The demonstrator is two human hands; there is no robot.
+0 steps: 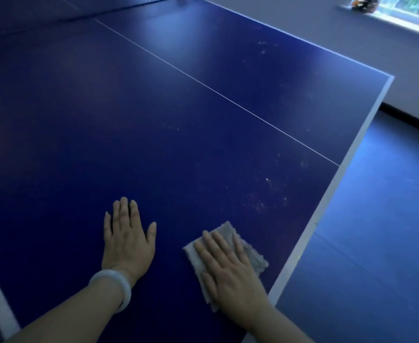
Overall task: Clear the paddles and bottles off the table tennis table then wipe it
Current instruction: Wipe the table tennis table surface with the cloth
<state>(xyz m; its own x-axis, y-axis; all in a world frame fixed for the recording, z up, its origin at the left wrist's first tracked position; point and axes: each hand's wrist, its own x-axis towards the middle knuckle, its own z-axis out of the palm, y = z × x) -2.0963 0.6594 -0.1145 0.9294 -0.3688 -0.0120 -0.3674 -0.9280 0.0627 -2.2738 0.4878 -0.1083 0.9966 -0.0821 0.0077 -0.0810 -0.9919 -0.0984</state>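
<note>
Head view: a smooth blue table (154, 107), faintly smudged, carries a frayed grey cloth (249, 253) near its right edge. Right hand (230, 271) presses it with flat fingers; left hand (126, 233) rests flat, fingers straight, beside it, pale bangle (114, 285), perhaps stone, on that wrist.

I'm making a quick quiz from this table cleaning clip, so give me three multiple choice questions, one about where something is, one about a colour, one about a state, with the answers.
1. Where is the cloth?
A. by the net
B. near the table's right edge
C. on the floor

2. What colour is the table tennis table?
A. green
B. blue
C. red

3. How is the left hand?
A. flat on the table
B. gripping a paddle
C. raised, holding a bottle

Answers: 1 B, the right hand presses it there; 2 B, the top is dark blue; 3 A, its fingers lie straight on the surface.
</note>
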